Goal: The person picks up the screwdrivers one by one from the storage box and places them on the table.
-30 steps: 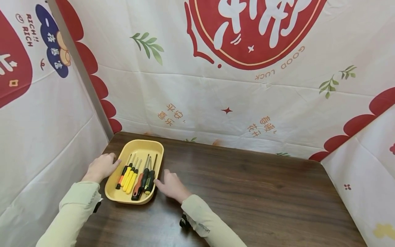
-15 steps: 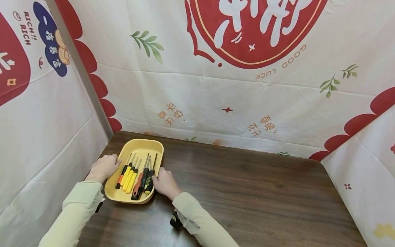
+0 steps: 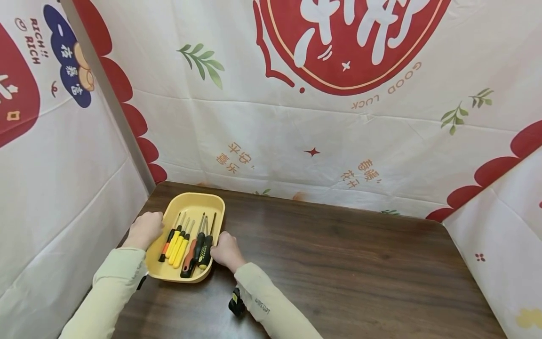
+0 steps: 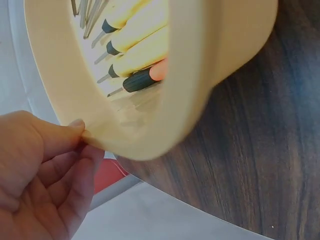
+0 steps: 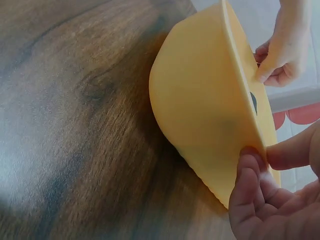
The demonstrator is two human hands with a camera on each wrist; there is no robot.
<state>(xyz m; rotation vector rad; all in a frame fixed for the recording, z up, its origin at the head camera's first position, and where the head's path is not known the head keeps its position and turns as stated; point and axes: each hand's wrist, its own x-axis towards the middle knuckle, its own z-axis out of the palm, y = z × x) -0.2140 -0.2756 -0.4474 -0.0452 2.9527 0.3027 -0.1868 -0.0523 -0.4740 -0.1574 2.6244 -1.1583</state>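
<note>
A yellow plastic tray (image 3: 195, 201) stands at the table's left end, with several screwdrivers lying in it side by side. Slim ones with yellow handles (image 3: 181, 251) and an orange-and-black handle (image 3: 163, 254) lie at left; thicker ones with a red-and-black handle (image 3: 187, 264) and black handles (image 3: 206, 249) lie at right. My left hand (image 3: 146, 230) pinches the tray's left rim, thumb inside and fingers beneath in the left wrist view. On the opposite rim, my right hand (image 5: 280, 195) pinches the wall between thumb and curled fingers.
The dark wood-grain table (image 3: 338, 263) stretches off to the right. A printed white cloth (image 3: 271, 122) hangs behind it, with more cloth (image 3: 76, 188) close by the tray on the left.
My right hand has come left onto the tray's rim, and its fingers have curled round it. My left hand's fingers have closed on the left rim. The tray stays in nearly the same place.
</note>
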